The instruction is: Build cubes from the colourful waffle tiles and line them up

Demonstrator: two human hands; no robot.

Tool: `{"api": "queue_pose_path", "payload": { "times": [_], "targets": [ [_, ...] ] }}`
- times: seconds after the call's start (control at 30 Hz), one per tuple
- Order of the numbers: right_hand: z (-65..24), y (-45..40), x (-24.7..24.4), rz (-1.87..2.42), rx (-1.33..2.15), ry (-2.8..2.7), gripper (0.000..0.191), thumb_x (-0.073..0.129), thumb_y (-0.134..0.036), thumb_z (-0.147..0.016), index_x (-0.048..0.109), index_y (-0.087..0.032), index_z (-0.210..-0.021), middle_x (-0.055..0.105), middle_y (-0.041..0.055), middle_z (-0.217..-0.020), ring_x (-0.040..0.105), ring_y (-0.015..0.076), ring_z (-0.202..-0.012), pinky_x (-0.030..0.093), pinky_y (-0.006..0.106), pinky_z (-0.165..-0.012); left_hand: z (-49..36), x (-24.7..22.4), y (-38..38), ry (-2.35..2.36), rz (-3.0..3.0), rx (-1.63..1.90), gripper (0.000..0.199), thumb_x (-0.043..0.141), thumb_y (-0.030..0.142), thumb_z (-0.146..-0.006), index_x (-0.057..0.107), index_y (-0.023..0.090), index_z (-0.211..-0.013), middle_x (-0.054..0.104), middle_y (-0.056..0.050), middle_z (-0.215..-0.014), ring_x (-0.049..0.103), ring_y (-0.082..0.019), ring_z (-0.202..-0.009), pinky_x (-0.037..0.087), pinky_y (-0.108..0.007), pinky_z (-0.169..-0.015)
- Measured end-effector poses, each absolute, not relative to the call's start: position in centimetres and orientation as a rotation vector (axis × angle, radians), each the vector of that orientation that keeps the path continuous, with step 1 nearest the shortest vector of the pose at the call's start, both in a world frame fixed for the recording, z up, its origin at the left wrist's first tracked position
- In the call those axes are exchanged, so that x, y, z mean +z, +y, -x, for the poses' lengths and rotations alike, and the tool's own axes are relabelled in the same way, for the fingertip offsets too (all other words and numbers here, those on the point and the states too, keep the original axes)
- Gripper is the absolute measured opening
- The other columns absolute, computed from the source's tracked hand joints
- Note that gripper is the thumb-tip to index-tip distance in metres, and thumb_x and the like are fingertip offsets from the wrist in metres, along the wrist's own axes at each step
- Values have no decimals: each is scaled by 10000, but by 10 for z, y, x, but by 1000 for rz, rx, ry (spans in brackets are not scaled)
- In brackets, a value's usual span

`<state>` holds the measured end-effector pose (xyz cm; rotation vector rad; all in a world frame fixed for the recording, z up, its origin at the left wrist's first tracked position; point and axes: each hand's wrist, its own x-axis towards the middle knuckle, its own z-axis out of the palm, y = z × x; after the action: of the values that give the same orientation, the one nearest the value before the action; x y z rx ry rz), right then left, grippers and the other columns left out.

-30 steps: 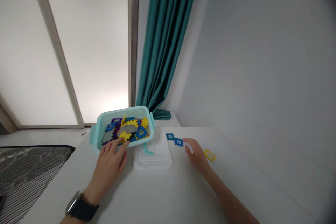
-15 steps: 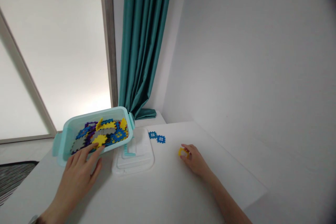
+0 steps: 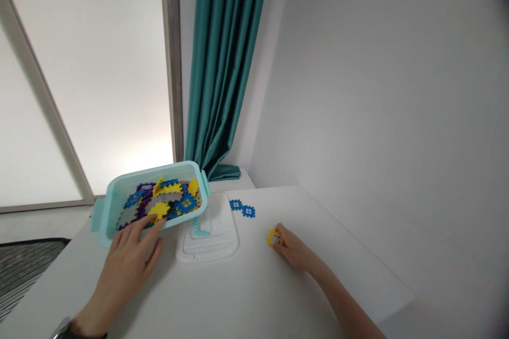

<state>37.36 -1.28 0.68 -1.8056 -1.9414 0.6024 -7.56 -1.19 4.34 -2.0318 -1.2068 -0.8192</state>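
My left hand (image 3: pixel 128 255) lies over the near rim of a light teal plastic bin (image 3: pixel 114 206), its fingers spread. Its fingertips are at a yellow toothed plastic piece (image 3: pixel 159 209) on top of the pile inside; whether they press on it I cannot tell. On the right side of the white table, my right hand (image 3: pixel 295 250) is closed on a yellow window-patterned building piece (image 3: pixel 274 237), with thumb and fingers at its right side. Two blue window-patterned pieces (image 3: pixel 248 211) lie touching or nearly touching beyond the hand, to its left.
Several blue, purple, grey and yellow pieces fill the bin. A clear lid (image 3: pixel 214 249) with a teal latch strip lies flat beside it on the white table (image 3: pixel 238 296). Behind hangs a teal curtain (image 3: pixel 226 63), and a plain wall (image 3: pixel 358 116) borders the table on the right.
My right hand has turned the yellow piece, so its window pattern now shows more, and its fingers are tucked closer. The left hand stays at the bin. The view has shifted slightly.
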Motion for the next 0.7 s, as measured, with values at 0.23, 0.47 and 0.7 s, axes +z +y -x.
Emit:
{"api": "queue_pose_path", "payload": {
  "times": [0.23, 0.47, 0.7],
  "targets": [
    [-313, -13, 29, 1520, 872, -1905, 182, 443, -401, -992, 498, -236, -1047, 574, 5, -849, 550, 176, -731, 439, 282, -655, 74, 45, -16, -1265, 2070, -848, 330, 446, 232, -964, 626, 154, -1230, 630, -184, -1185, 609, -341, -1048, 494, -476, -868],
    [-178, 30, 115, 876, 896, -1959, 253, 590, -360, -936, 584, -246, -1163, 668, 38, -1088, 628, 212, -984, 507, 347, -872, 74, 43, -16, -1317, 2102, -876, 346, 483, 168, -941, 589, 176, -1271, 605, -162, -1226, 584, -315, -1095, 490, -467, -914],
    [-145, 110, 139, 929, 494, -1877, 377, 447, -260, -967, 525, -230, -1334, 668, 96, -1223, 652, 178, -1083, 517, 343, -946, 74, 45, -19, -1337, 2138, -874, 365, 485, 155, -940, 572, 181, -1293, 597, -158, -1239, 573, -311, -1119, 491, -467, -927]
  ]
}}
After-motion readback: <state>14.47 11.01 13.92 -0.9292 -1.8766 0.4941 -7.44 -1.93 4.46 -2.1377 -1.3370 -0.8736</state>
